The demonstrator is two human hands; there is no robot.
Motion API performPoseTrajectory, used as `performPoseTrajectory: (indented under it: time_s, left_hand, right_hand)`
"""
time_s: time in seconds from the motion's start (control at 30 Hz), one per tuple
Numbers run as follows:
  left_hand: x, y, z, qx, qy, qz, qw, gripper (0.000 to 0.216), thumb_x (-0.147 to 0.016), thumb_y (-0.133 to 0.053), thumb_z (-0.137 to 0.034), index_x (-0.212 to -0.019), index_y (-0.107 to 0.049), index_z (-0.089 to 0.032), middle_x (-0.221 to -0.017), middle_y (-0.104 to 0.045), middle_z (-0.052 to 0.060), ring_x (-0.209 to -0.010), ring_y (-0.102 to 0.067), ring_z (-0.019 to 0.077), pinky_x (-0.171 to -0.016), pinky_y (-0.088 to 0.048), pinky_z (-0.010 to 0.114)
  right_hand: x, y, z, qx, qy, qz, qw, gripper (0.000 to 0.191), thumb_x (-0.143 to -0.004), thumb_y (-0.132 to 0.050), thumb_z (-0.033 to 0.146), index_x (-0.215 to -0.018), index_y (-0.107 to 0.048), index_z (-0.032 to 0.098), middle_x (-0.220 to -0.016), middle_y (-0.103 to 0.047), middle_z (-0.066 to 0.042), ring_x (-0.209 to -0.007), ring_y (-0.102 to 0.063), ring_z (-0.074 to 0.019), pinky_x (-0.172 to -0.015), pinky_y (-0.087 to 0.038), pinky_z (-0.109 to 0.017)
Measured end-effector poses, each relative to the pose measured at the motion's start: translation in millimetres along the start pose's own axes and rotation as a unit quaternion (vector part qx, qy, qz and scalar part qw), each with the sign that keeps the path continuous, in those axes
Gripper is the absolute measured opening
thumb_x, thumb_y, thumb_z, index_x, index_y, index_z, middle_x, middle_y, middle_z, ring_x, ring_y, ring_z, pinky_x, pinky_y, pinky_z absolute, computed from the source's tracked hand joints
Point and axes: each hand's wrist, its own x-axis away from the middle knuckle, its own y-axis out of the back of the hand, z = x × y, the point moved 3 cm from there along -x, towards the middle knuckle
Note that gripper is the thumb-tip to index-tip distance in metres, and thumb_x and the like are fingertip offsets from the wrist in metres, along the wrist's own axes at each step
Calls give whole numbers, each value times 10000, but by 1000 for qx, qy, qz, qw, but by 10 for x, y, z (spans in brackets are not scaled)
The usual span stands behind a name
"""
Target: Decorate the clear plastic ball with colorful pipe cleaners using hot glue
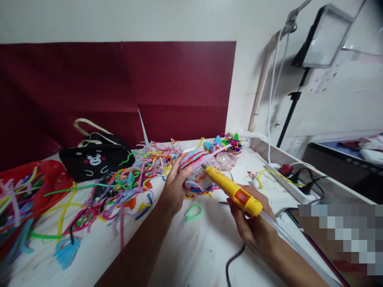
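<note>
My left hand is closed around a rounded craft piece covered in red, pink and blue striped pipe cleaners, with a clear lower part. A lilac pipe cleaner sticks out from it to the upper right. In my right hand is a yellow hot glue gun, with a long clear glue stick coming out of its back. The gun's nozzle points at the craft piece, touching or very near the lilac strip; I cannot tell which. A pale green pipe-cleaner loop lies on the table below.
Tangled pipe cleaners and a red bag of them cover the left, before a black pouch. Finished pieces and a clear ball lie behind. Right are a power strip, a black cable and a lamp.
</note>
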Motion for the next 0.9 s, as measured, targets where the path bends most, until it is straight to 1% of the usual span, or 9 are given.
performPoseTrajectory:
  time_s: [0.07, 0.13, 0.27, 0.37, 0.47, 0.57, 0.63, 0.77, 0.9]
  left_hand:
    - [-3, 22, 16, -10, 1, -2, 1000, 669, -775, -753, -367, -1396, -540, -237, -1291, -683, 95, -1136, -662, 300, -857, -588, 373]
    - [-4, 39, 28, -14, 4, -4, 1000, 679, -778, -753, -378, -1406, -531, -245, -1297, -678, 94, -1120, -669, 303, -834, -596, 375]
    - [4, 35, 21, -11, 6, -4, 1000, 682, -782, -746, -371, -1414, -525, -244, -1283, -683, 95, -1105, -675, 301, -832, -597, 376]
    - [15, 11, -3, -11, -1, -2, 1000, 666, -782, -744, -353, -1404, -534, -240, -1291, -680, 91, -1123, -667, 294, -863, -586, 368]
    - [23, -5, -20, -12, -6, 0, 1000, 658, -780, -741, -332, -1399, -541, -234, -1302, -675, 94, -1143, -659, 292, -894, -571, 365]
    - [24, -6, -27, -10, -9, 5, 1000, 666, -776, -741, -333, -1402, -540, -223, -1303, -673, 106, -1170, -650, 301, -946, -554, 393]
    - [22, -1, -33, -11, -19, 3, 1000, 668, -776, -742, -340, -1401, -536, -222, -1315, -666, 109, -1206, -634, 306, -983, -541, 414]
    - [13, 8, -38, -11, -25, -6, 1000, 614, -781, -740, -340, -1358, -561, -233, -1341, -660, 98, -1252, -612, 307, -1008, -535, 422]
    - [5, 11, -35, 0, -15, -9, 1000, 607, -786, -739, -327, -1359, -555, -249, -1367, -652, 86, -1279, -597, 307, -998, -545, 413]
  right_hand:
    - [39, -7, -15, 12, -9, -6, 1000, 532, -867, -624, 52, -1361, -520, 222, -1159, -625, -108, -912, -655, -244, -652, -562, -359]
    - [50, -9, -9, 15, -10, -8, 1000, 533, -865, -623, 45, -1360, -518, 215, -1173, -616, -116, -927, -651, -247, -661, -567, -361]
    - [-12, 0, 48, 6, -8, 7, 1000, 507, -868, -606, 50, -1343, -500, 194, -1103, -625, -107, -769, -613, -206, -615, -549, -358]
    - [-69, 5, 76, -8, -21, 35, 999, 446, -875, -605, 57, -1291, -519, 194, -1075, -636, -104, -688, -584, -181, -614, -543, -366]
    - [-102, 13, 113, -2, 19, 41, 999, 462, -861, -626, 47, -1296, -515, 153, -1083, -653, -120, -712, -615, -190, -602, -533, -357]
    - [-118, 27, 143, 10, 53, 12, 998, 496, -856, -621, 35, -1329, -495, 118, -1111, -659, -130, -759, -653, -202, -599, -527, -348]
    - [-121, 30, 146, 13, 47, 4, 999, 467, -858, -613, 36, -1304, -518, 135, -1115, -665, -122, -778, -663, -210, -612, -538, -356]
    - [-94, 28, 108, 6, -2, 9, 1000, 471, -872, -606, 57, -1314, -516, 194, -1122, -665, -110, -794, -663, -218, -632, -570, -368]
    - [-39, 25, 56, 10, -5, -2, 1000, 483, -862, -627, 44, -1313, -533, 189, -1097, -654, -126, -851, -652, -249, -610, -562, -362]
